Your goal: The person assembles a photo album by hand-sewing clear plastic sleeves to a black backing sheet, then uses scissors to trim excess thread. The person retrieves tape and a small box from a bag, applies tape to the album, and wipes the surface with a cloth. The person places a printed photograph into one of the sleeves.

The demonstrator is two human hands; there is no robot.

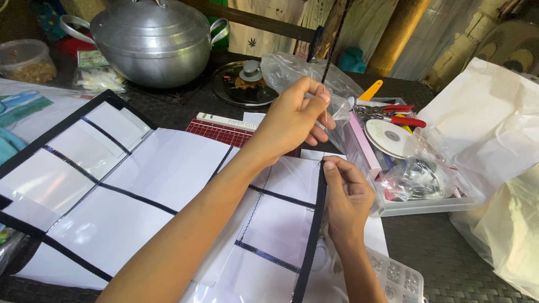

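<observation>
Beneath our left hand (295, 118), pinched shut on a taut thread (324, 115), our right hand (347, 193) closes on the black edging (314, 224), steadying the seam.

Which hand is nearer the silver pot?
Left. The left hand is raised, just below and right of the pot. The right hand rests lower, on the black strip.

Setting: a home, where a woven dark table (449, 264) is shared by cooking and craft work; a large lidded aluminium pot (149, 42) and a glass lid (244, 84) are set at the back; a paper cutter (224, 126), red-handled scissors (393, 115) and a clear tray of supplies (426, 205) are laid alongside; bamboo posts (398, 33) and hanging cloth are seen behind.
</observation>
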